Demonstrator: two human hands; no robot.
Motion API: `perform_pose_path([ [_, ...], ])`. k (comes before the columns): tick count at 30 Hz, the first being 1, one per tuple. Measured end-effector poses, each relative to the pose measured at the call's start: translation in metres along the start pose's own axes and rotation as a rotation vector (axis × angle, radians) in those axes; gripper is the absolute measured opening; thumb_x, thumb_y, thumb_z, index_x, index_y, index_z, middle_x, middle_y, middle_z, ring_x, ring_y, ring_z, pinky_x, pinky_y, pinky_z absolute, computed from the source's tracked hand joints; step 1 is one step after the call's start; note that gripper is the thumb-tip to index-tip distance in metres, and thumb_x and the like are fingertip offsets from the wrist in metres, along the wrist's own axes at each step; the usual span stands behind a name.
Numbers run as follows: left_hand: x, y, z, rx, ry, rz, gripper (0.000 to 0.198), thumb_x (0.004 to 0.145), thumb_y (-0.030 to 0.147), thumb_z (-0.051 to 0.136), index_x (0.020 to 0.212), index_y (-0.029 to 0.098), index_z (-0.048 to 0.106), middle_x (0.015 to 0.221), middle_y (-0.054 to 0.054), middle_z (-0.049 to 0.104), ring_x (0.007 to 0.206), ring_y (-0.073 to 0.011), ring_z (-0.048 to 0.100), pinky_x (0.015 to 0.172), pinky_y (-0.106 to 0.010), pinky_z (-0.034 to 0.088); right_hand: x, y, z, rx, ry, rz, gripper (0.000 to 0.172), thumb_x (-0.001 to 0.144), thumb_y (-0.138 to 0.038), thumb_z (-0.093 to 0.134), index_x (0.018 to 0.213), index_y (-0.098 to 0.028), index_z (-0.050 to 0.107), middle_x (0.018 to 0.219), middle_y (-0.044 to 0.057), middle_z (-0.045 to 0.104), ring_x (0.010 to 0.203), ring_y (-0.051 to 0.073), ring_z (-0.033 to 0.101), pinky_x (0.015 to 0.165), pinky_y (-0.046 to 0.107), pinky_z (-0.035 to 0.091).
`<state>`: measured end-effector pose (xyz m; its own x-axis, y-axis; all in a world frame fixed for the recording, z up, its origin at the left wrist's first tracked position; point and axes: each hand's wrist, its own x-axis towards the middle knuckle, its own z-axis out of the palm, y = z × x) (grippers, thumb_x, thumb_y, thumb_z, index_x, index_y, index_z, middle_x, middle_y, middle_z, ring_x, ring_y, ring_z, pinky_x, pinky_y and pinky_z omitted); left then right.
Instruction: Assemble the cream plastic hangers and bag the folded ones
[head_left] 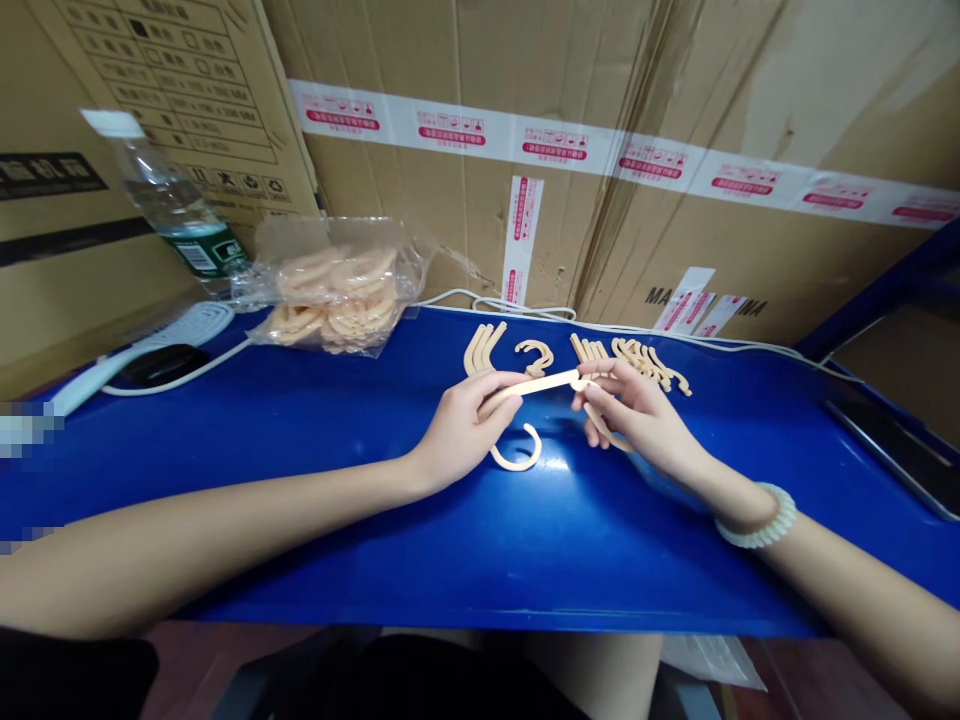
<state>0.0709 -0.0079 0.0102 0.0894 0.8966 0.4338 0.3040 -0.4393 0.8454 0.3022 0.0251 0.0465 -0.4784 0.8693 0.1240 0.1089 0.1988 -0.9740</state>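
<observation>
Black-clothed lap (420, 680) at 7 o'clock; your two bare hands over a glossy blue table (420, 560), a flat, straight beige strip (544, 384) at the clock's centre.
Your left hand (465, 420): thumb and fingers grasping the strip's near end. Your right hand (637, 402): fingertips gripping at its far end, with a slim, curved beige piece (606, 428) partly hidden by the fingers; contact between the two pieces, cannot tell. On the table: C-shaped beige piece (519, 466), 6 o'clock; bent beige sticks (484, 350), 10; straight beige sticks (589, 348), 2; wavy beige pieces (646, 362), 3; clear plastic bag of beige pieces (337, 300), 10; dark, flat phone (892, 458), 3.
</observation>
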Motion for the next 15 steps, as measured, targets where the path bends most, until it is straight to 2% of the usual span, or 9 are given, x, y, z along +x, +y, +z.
perform_pose_path([
  [3,-0.001,-0.002,-0.002,0.111,-0.033,0.113,0.023,0.097,0.023,0.055,0.114,0.018,0.07,0.112,-0.008,0.074,0.1,-0.0214,0.069,0.088,-0.032,0.052,0.0,0.004,-0.001,-0.044,-0.11,0.068,0.039,0.093,-0.054,0.066,0.103,-0.018,0.056,0.076,0.001,0.069,0.043,0.009,0.058,0.036,0.02,0.038],
  [6,-0.003,-0.006,-0.005,0.331,-0.124,0.297,0.028,0.103,0.023,0.047,0.123,0.017,0.066,0.112,-0.009,0.073,0.101,-0.0211,0.069,0.087,-0.032,0.053,-0.002,0.003,-0.001,-0.072,-0.184,0.103,0.04,0.092,-0.056,0.066,0.096,-0.017,0.057,0.07,0.001,0.069,0.04,0.008,0.055,0.035,0.019,0.038],
  [9,-0.006,-0.009,-0.006,0.674,-0.2,0.511,0.033,0.105,0.023,0.04,0.128,0.016,0.063,0.1,-0.008,0.073,0.086,-0.0199,0.07,0.071,-0.029,0.052,-0.005,0.0,0.002,-0.093,-0.272,0.153,0.04,0.093,-0.055,0.064,0.091,-0.016,0.059,0.066,0.001,0.069,0.039,0.008,0.055,0.034,0.018,0.037],
  [11,-0.007,-0.01,-0.007,0.857,-0.23,0.609,0.031,0.104,0.02,0.04,0.122,0.016,0.065,0.088,-0.006,0.072,0.072,-0.0172,0.067,0.058,-0.025,0.045,-0.007,-0.002,0.005,-0.085,-0.318,0.202,0.039,0.094,-0.055,0.064,0.09,-0.016,0.06,0.066,0.001,0.07,0.038,0.007,0.054,0.033,0.017,0.035],
  [15,-0.006,-0.007,-0.008,0.994,-0.255,0.709,0.025,0.104,0.018,0.04,0.101,0.017,0.066,0.074,-0.002,0.066,0.057,-0.0143,0.06,0.045,-0.026,0.03,-0.008,0.0,0.01,-0.013,-0.352,0.275,0.04,0.091,-0.055,0.067,0.092,-0.015,0.063,0.069,0.003,0.073,0.038,0.008,0.057,0.033,0.018,0.039],
])
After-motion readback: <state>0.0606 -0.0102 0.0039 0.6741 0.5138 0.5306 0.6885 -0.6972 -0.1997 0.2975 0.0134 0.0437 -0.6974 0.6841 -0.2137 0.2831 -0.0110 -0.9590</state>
